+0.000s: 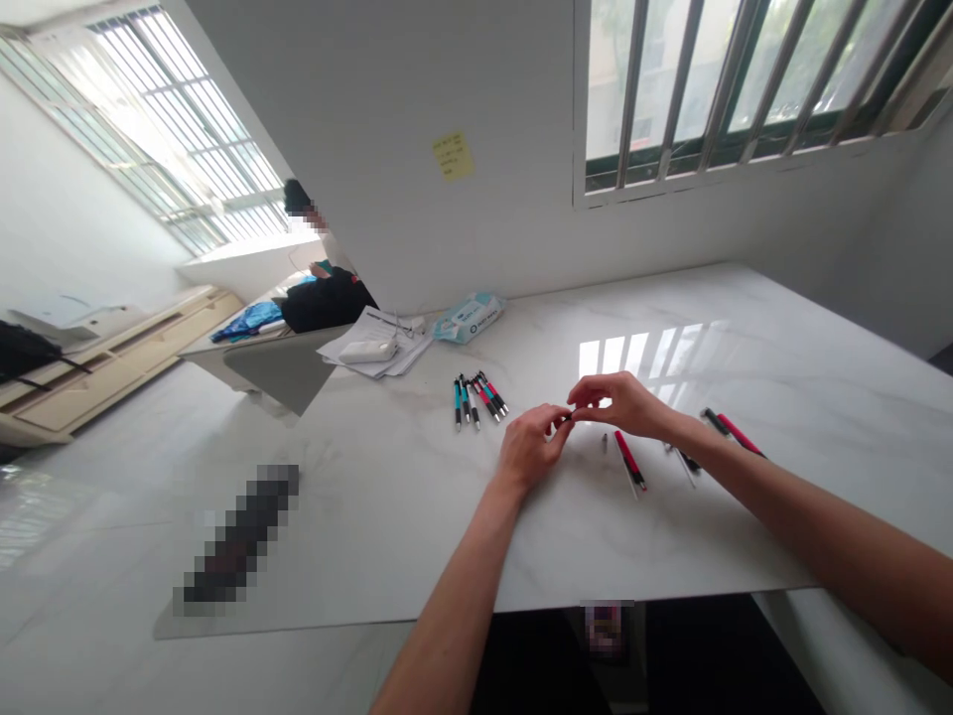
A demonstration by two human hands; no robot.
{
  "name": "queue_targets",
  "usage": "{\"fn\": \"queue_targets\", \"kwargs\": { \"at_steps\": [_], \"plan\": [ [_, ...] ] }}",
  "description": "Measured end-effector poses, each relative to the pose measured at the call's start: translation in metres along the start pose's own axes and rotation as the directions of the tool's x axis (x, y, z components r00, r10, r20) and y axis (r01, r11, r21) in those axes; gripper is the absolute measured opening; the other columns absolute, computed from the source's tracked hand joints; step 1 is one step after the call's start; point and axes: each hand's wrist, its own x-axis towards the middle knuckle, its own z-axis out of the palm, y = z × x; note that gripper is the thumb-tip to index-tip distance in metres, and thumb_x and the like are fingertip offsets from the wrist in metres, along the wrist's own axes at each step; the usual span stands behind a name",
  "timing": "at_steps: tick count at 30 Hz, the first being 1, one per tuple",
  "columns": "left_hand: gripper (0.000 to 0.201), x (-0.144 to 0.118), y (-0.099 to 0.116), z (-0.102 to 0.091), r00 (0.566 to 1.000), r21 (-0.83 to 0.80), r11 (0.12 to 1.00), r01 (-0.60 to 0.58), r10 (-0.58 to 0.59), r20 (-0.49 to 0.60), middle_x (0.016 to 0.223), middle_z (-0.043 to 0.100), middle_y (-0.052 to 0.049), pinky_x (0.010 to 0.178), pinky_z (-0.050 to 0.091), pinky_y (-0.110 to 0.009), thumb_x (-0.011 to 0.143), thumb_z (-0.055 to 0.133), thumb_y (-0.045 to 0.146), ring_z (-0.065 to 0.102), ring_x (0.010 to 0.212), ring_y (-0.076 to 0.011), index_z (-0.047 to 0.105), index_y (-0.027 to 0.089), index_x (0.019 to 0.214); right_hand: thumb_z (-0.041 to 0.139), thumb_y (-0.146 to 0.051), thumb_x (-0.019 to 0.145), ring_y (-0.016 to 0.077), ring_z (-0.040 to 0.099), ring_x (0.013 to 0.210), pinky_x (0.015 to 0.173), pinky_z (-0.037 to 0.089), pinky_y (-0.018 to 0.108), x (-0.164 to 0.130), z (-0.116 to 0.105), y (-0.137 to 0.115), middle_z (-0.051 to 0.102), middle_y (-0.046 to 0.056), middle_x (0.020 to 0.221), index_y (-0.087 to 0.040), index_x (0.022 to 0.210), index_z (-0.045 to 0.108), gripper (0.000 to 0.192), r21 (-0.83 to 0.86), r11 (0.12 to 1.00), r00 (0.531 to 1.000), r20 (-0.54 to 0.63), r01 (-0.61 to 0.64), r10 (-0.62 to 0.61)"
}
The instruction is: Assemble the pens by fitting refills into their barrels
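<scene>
Over the white marbled table (pixel 372 536), my left hand (pixel 530 447) and my right hand (pixel 623 405) meet with pinched fingertips. Between them is a small black piece (pixel 570 416), perhaps a pen part; most of it is hidden by the fingers. Just right of my left hand lie a small metal pen tip (pixel 605 444), a red pen barrel (pixel 628 457) and a thin white refill (pixel 626 469). Under my right forearm, more pen parts (pixel 688 461) are partly covered. Beyond that forearm rest a black barrel (pixel 715 422) and another red barrel (pixel 739 434).
Several pens (pixel 476 399) in teal, white and red lie grouped left of my hands. Behind them are a wipes packet (pixel 471 318) and papers (pixel 379 343) with a white device (pixel 368 351) on top. A blurred dark object (pixel 242 536) lies at the left. Another person (pixel 328 243) sits beyond.
</scene>
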Motion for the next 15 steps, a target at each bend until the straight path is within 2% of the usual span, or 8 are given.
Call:
{"fn": "queue_targets", "kwargs": {
  "at_steps": [2,5,7,9,12,15],
  "plan": [
    [0.018,0.001,-0.003,0.001,0.999,-0.025,0.999,0.027,-0.028,-0.039,0.096,0.077,-0.002,0.081,0.053,-0.03,0.098,0.061,0.031,0.066,0.078,-0.0158,0.075,0.027,0.108,0.078,-0.054,0.083,0.0212,0.071,0.086,0.081,0.055,0.035,-0.003,-0.011,0.002,0.078,0.004,0.092,-0.024,0.102,0.078,0.035,-0.118,0.993,0.999,0.052,0.004,0.002],
    [0.019,0.003,-0.006,0.002,0.995,-0.046,0.997,0.063,-0.066,-0.069,0.101,0.079,-0.002,0.078,0.054,-0.029,0.097,0.062,0.031,0.066,0.076,-0.0149,0.077,0.027,0.109,0.081,-0.055,0.08,0.0217,0.07,0.086,0.076,0.052,0.033,-0.005,-0.028,0.003,0.078,0.004,0.093,-0.026,0.097,0.08,0.033,-0.28,0.96,0.977,0.205,0.003,0.057],
    [0.022,0.004,-0.007,0.003,0.993,-0.054,0.995,0.083,-0.087,-0.081,0.101,0.08,-0.002,0.076,0.055,-0.029,0.096,0.063,0.031,0.066,0.073,-0.0143,0.077,0.027,0.112,0.084,-0.053,0.076,0.021,0.069,0.08,0.071,0.05,0.031,-0.006,-0.034,0.003,0.078,0.004,0.091,-0.028,0.094,0.082,0.031,-0.336,0.942,0.947,0.299,-0.014,0.12],
    [0.025,0.005,-0.008,0.003,0.99,-0.06,0.993,0.104,-0.109,-0.093,0.099,0.08,-0.001,0.074,0.055,-0.028,0.095,0.064,0.031,0.066,0.072,-0.0139,0.077,0.028,0.116,0.084,-0.046,0.078,0.0201,0.067,0.077,0.068,0.048,0.03,-0.006,-0.034,0.003,0.077,0.003,0.087,-0.028,0.09,0.083,0.022,-0.35,0.936,0.929,0.338,-0.028,0.154],
    [0.026,0.005,-0.008,0.003,0.989,-0.061,0.991,0.117,-0.122,-0.085,0.096,0.08,-0.001,0.072,0.056,-0.027,0.094,0.064,0.031,0.065,0.07,-0.0135,0.077,0.027,0.116,0.078,-0.037,0.083,0.0195,0.067,0.079,0.07,0.048,0.03,-0.004,-0.028,0.007,0.076,0.002,0.082,-0.027,0.085,0.083,0.01,-0.298,0.954,0.945,0.301,-0.034,0.128],
    [0.024,0.006,-0.008,0.002,0.991,-0.053,0.993,0.107,-0.111,-0.072,0.097,0.08,-0.002,0.072,0.056,-0.027,0.094,0.063,0.029,0.065,0.071,-0.0137,0.078,0.027,0.113,0.077,-0.039,0.084,0.0185,0.064,0.079,0.071,0.048,0.03,0.0,-0.021,0.013,0.075,0.002,0.081,-0.025,0.087,0.081,0.015,-0.185,0.98,0.99,0.107,-0.069,0.09]
  ]
}}
